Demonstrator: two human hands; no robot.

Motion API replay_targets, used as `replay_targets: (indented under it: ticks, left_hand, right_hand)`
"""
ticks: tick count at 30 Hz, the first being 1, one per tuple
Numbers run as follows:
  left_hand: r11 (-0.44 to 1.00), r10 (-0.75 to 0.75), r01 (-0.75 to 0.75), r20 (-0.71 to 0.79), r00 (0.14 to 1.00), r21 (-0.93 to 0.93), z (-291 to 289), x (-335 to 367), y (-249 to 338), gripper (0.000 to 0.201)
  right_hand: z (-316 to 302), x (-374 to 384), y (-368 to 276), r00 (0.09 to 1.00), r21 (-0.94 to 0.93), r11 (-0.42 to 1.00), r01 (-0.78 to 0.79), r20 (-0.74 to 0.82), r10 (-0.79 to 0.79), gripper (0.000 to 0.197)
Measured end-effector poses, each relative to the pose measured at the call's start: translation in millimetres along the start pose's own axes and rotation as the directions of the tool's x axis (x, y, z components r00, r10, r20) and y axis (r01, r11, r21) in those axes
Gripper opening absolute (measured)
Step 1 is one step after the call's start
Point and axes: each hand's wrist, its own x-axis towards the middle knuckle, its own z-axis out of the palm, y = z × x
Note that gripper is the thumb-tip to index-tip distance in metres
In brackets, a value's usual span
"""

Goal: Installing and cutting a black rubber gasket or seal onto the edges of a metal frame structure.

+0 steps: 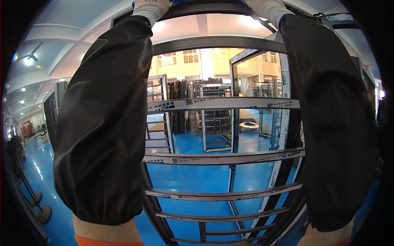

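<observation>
Dark metal window frame (221,43) with pale taped crossbars stands upright before the person, its top rail overhead. Left hand (151,5) and right hand (267,7), in white knit gloves, reach that rail; their grip is cut off, so I cannot tell. It looks rigid, heavy, smooth-edged; best held by the rails.

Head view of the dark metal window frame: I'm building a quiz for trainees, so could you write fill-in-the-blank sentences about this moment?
1. Both arms reach up to the ____ bar of the dark metal window frame.
2. The left hand and the right hand wear ____ knit gloves.
3. Loose black sleeve covers wrap both ____.
4. The shiny workshop floor seen through the frame is ____.

Missing words: top; white; forearms; blue
</observation>
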Motion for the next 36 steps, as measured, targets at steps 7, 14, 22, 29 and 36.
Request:
replay_targets:
  ticks: [7,14,22,29,36]
  left_hand:
    - [0.999,-0.011,0.010,0.006,1.000,0.049,-3.2,-3.1,-4.4,0.026]
    - [0.999,0.029,-0.027,-0.029,0.999,0.044,5.1,-13.3,-38.4,0.027]
    - [0.995,-0.088,0.087,0.007,0.996,0.050,16.0,-26.2,-55.7,0.026]
    - [0.971,-0.061,0.103,0.195,0.979,-0.214,-36.8,-25.2,-11.8,0.050]
    - [0.992,0.089,-0.102,-0.167,0.982,-0.071,10.5,6.0,24.6,0.031]
  right_hand:
    - [-1.2,4.1,-8.4,1.000,0.005,1.000,0.005,-0.027,-0.004,0.038]
    - [4.5,8.8,-18.9,0.998,0.045,0.999,-0.019,-0.064,0.022,0.041]
    - [-6.3,-0.9,-13.0,0.997,-0.025,0.997,-0.067,-0.024,0.067,0.040]
    - [-6.4,-0.5,-25.9,0.998,0.021,0.999,-0.048,0.028,0.048,0.041]
    - [-7.8,1.1,-22.6,0.998,-0.020,0.998,-0.066,0.004,0.066,0.042]
